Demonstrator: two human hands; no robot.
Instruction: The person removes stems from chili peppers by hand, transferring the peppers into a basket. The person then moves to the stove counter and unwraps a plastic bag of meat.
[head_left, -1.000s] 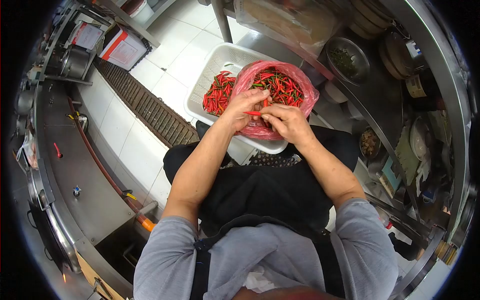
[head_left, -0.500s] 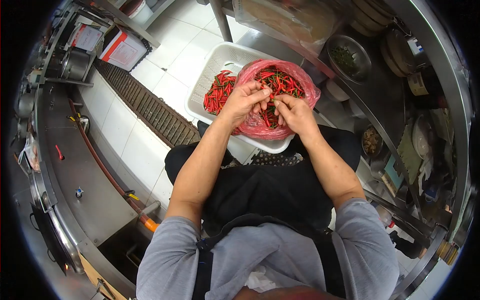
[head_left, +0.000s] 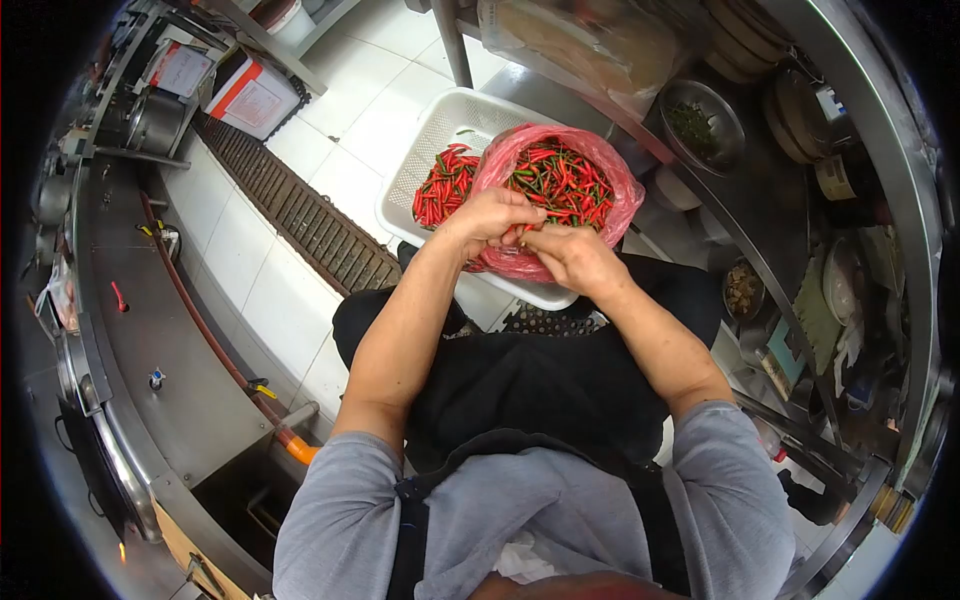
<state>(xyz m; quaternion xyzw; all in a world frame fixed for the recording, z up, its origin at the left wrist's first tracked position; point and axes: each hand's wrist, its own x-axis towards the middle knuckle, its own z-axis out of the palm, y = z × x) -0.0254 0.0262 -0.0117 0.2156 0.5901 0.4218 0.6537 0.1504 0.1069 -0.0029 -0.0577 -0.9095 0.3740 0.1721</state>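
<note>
A pink plastic bag [head_left: 625, 180] stands open, full of red chili peppers [head_left: 565, 180] with green stems among them. It sits in a white perforated basket [head_left: 420, 130], beside a loose pile of red chilies [head_left: 445, 188] on the left. Over the near side of the bag, my left hand [head_left: 492, 218] is closed in a pinch, with a bit of red chili showing at its fingertips. My right hand [head_left: 575, 258] meets it there, thumb and fingers pinched at the chili's end. Fingers cover most of that chili.
A floor drain grate [head_left: 300, 205] runs to the left of the basket. A metal shelf at right holds a bowl of greens [head_left: 690, 125] and other dishes. The steel counter [head_left: 180, 340] lies on the left, with a white-and-red box [head_left: 250, 98] at upper left.
Both hands have moved down toward me, from over the middle of the bag to its near side. More of the chilies in the bag now show.
</note>
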